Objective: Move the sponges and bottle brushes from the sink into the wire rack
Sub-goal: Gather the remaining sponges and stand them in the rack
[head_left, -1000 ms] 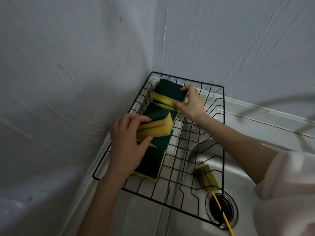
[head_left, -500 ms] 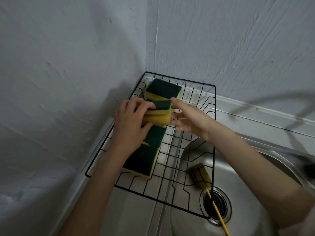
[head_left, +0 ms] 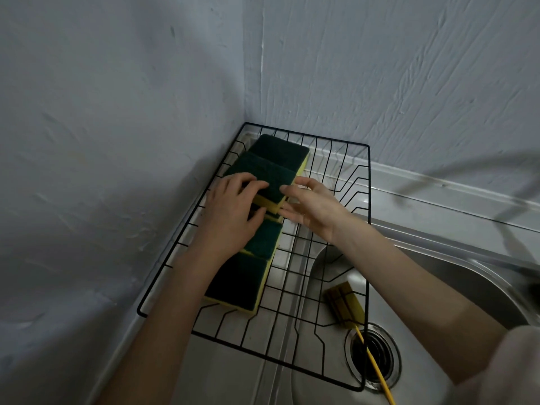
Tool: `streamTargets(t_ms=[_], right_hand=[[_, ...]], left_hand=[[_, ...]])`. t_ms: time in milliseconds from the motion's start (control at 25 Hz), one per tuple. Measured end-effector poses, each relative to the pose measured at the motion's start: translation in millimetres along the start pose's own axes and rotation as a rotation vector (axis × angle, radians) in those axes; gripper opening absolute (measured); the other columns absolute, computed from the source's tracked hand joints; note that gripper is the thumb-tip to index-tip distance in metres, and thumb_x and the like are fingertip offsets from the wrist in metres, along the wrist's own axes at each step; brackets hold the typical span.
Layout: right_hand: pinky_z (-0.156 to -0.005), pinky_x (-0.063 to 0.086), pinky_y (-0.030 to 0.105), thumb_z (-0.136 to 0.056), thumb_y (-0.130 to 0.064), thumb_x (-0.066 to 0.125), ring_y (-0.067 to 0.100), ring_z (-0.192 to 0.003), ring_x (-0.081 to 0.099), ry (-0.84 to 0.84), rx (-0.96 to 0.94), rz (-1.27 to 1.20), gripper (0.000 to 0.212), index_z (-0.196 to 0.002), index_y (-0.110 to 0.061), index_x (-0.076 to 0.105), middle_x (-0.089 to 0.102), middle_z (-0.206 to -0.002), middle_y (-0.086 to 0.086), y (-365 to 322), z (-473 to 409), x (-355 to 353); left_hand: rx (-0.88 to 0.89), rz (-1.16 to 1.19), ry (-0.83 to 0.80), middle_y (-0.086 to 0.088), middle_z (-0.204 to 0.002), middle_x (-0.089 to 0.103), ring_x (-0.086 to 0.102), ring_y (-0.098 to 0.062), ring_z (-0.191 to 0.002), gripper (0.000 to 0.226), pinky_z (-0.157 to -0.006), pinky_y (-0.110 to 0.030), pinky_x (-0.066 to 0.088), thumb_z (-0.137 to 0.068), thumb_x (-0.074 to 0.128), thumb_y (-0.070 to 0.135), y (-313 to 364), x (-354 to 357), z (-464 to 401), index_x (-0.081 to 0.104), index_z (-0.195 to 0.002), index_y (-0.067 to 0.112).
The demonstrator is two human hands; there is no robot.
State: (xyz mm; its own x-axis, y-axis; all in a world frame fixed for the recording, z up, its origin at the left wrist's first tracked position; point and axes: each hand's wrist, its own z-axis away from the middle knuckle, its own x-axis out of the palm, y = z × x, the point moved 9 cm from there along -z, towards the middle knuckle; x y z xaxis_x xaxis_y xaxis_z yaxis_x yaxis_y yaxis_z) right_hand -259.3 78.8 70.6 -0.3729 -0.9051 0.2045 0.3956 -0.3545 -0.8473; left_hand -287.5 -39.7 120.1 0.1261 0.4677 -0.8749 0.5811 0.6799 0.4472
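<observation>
A black wire rack (head_left: 368,217) sits in the corner, partly over the steel sink (head_left: 455,276). Several green-and-yellow sponges lie in a row along its left side, the far sponge (head_left: 280,150) at the back and the near sponge (head_left: 236,285) at the front. My left hand (head_left: 230,214) rests on a sponge (head_left: 266,179) that overlaps the row, fingers curled over its left edge. My right hand (head_left: 312,209) is beside that sponge's right edge, fingers spread and touching it. A yellow bottle brush (head_left: 346,305) lies in the sink under the rack, its thin handle (head_left: 377,372) running over the drain.
Two grey walls meet right behind the rack. The round drain (head_left: 372,358) is at the sink's near side. A raised steel ledge (head_left: 438,182) runs along the right wall. A blurred dark tap shape (head_left: 508,229) crosses the upper right.
My left hand has carried the sponge further back along the row and laid it flat, green side up. My right hand has come back from the far sponge to this one's right edge.
</observation>
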Motion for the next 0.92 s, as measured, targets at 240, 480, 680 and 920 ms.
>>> streamTargets(t_ms=[240,480,680,920], right_hand=[[-0.076,0.054,0.026,-0.086,-0.010,0.059,0.008,-0.067,0.058,0.021,-0.032,0.118,0.038,-0.119,-0.014,0.039,0.055,-0.087,0.000,2,-5,-2],[-0.071,0.055,0.025,-0.086,-0.016,0.060,0.015,-0.082,0.062,0.055,-0.090,0.270,0.045,-0.125,-0.009,0.039,0.056,-0.103,0.006,0,-7,-4],[-0.059,0.053,0.020,-0.086,-0.026,0.060,0.018,-0.095,0.059,0.145,-0.125,0.438,0.046,-0.123,-0.008,0.040,0.055,-0.107,0.008,-5,-3,-10],[-0.091,0.047,0.033,-0.089,-0.035,0.053,0.025,-0.113,0.055,0.171,-0.220,0.724,0.049,-0.128,-0.008,0.042,0.056,-0.124,0.010,-14,19,-9]], left_hand=[[-0.022,0.063,0.020,-0.013,-0.127,0.050,0.041,-0.030,-0.121,0.035,-0.102,-0.048,0.036,-0.085,0.050,0.013,-6,1,3,0.053,-0.120,0.014],[-0.060,0.076,-0.034,-0.010,-0.132,0.049,0.043,-0.027,-0.122,0.035,-0.105,-0.049,0.034,-0.087,0.048,0.013,-10,7,2,0.052,-0.122,0.015],[-0.071,0.062,-0.105,-0.007,-0.141,0.040,0.032,-0.024,-0.133,0.042,-0.108,-0.052,0.031,-0.087,0.047,0.017,-9,17,5,0.043,-0.129,0.018],[-0.070,0.089,-0.096,-0.007,-0.146,0.035,0.027,-0.023,-0.137,0.042,-0.113,-0.052,0.023,-0.091,0.043,0.017,0,5,16,0.038,-0.132,0.018]])
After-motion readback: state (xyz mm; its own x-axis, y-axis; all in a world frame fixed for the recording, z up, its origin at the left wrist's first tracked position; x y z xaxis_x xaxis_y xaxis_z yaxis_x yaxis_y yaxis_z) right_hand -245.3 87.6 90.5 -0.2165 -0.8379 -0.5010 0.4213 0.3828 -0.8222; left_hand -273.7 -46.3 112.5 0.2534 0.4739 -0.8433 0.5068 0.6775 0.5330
